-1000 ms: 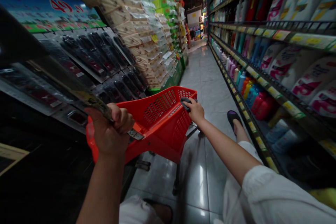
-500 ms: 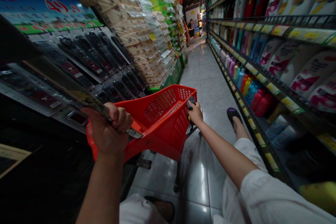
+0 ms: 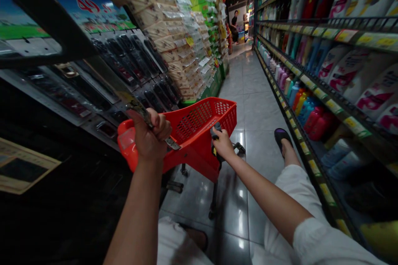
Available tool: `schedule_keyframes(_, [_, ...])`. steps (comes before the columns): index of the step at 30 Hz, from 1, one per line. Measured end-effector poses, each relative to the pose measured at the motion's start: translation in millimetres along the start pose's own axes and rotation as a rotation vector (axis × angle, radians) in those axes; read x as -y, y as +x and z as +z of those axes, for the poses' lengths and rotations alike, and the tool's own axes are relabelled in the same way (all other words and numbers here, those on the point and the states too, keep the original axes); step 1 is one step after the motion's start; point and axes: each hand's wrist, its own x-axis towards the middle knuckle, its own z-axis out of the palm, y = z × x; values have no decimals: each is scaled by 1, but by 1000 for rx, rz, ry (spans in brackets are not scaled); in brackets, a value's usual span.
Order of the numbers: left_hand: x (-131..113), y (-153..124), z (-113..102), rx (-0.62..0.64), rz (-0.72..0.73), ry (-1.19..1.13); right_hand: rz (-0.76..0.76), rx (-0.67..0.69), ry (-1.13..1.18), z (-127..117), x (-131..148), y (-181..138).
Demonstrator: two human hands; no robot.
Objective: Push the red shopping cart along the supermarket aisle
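My left hand (image 3: 152,138) is closed around a long, narrow strip-like bar (image 3: 135,103) with worn yellow markings. Its lower tip shows below my fist, over the near rim of a red plastic shopping cart (image 3: 195,153); its upper part runs up left toward a large, dark, blurred loop (image 3: 77,35). Whether loop and bar are one piece I cannot tell. In front of the cart's side, my right hand (image 3: 224,145) grips a small grey-and-black handled object (image 3: 215,131) with a bit of yellow below; its kind is unclear. Holes pattern the cart's basket walls.
Shelves of bottles (image 3: 314,118) line the right side of the aisle. Stacked packages (image 3: 169,29) and hanging packaged goods (image 3: 124,62) stand on the left. Tiled floor (image 3: 255,107) runs ahead to a person (image 3: 234,27) far off. My sandalled foot (image 3: 282,138) is near the right shelf.
In the picture, my left hand and its bar have shifted right. My right hand with the grey object has come left and slightly down. The distant person appears more upright.
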Motion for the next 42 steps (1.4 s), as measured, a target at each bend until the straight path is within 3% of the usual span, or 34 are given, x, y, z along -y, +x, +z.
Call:
schedule_keyframes(3, [2, 1, 3, -70, -32, -31, -36, 37, 50, 8, 15, -16])
schedule_keyframes(16, [5, 4, 1, -84, -9, -5, -187, 155, 244, 12, 56, -51])
schedule_keyframes(22, [4, 3, 1, -62, 1, 1, -284, 237, 111, -7, 54, -44])
schedule_keyframes(27, [4, 3, 0, -23, 25, 33, -244, 143, -70, -17, 55, -37])
schedule_keyframes(32, [5, 3, -1, -41, 29, 27, -365, 222, -75, -18, 58, -41])
schedule_keyframes(38, [4, 3, 1, -94, 2, -4, -247, 124, -157, -19, 47, -33])
schedule_keyframes(42, [4, 2, 3, -105, -1, 2, -379, 210, -42, -12, 49, -40])
